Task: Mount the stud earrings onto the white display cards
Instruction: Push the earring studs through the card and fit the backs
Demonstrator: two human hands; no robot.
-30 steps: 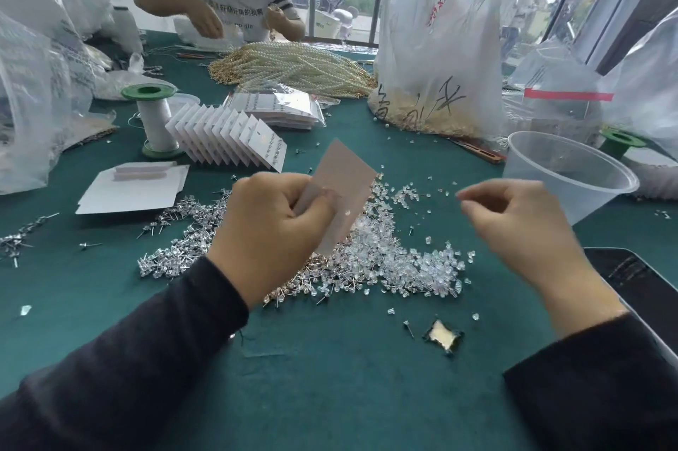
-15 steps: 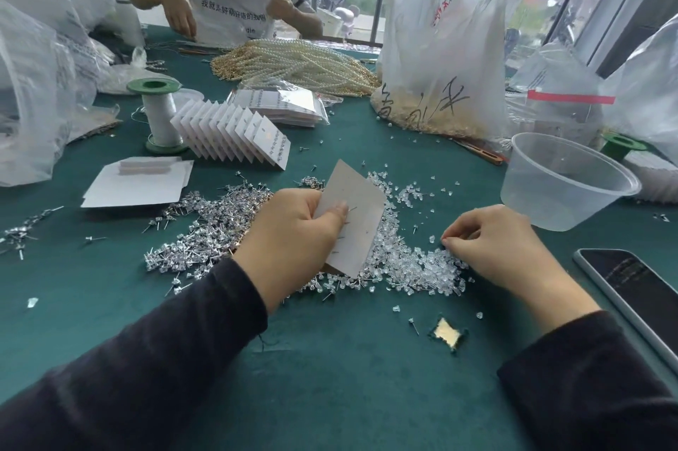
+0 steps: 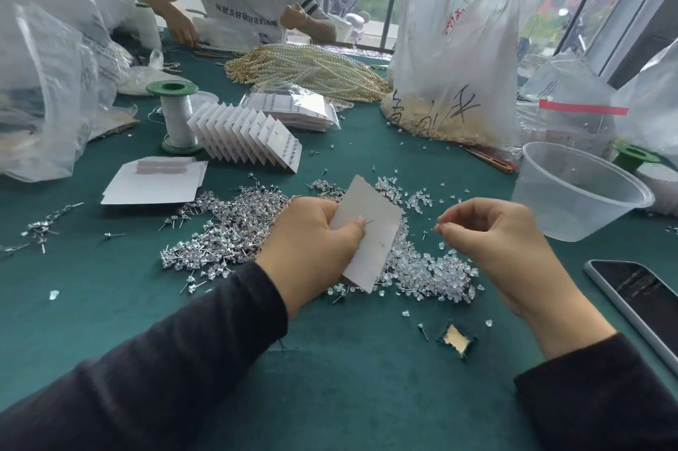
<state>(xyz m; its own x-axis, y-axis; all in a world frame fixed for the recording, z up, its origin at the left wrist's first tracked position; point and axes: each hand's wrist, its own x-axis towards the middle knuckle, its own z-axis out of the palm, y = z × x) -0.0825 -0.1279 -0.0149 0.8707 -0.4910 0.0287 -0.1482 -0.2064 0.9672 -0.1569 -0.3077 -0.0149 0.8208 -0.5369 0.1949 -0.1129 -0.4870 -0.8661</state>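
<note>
The white rectangular display card (image 3: 374, 230) is upright and tilted in the left hand (image 3: 315, 248), which grips it by its left edge with the thumb pressed on the near face. Just beside that thumb a thin metal stud post (image 3: 369, 222) pokes out of the card, and small punched holes show further down the card.

To the right of the card and level with it, the right hand (image 3: 495, 241) is raised off the table with its fingers curled and its thumb and forefinger pinched together. Whatever is between them is too small to make out.

Beneath and left of the left hand lies the heap of silver stud earrings (image 3: 227, 230). Under the right hand is the heap of clear plastic earring backs (image 3: 433, 274).

The step in hand looks like securing one stud. Next, the pinching fingertips would need to meet the post tip squarely while the card is held steady.

Beyond the left hand a fanned row of filled white cards (image 3: 245, 135) stands. Past the right hand are a clear plastic tub (image 3: 576, 193) and a dark phone (image 3: 642, 296), both on the green felt table (image 3: 348, 377).
</note>
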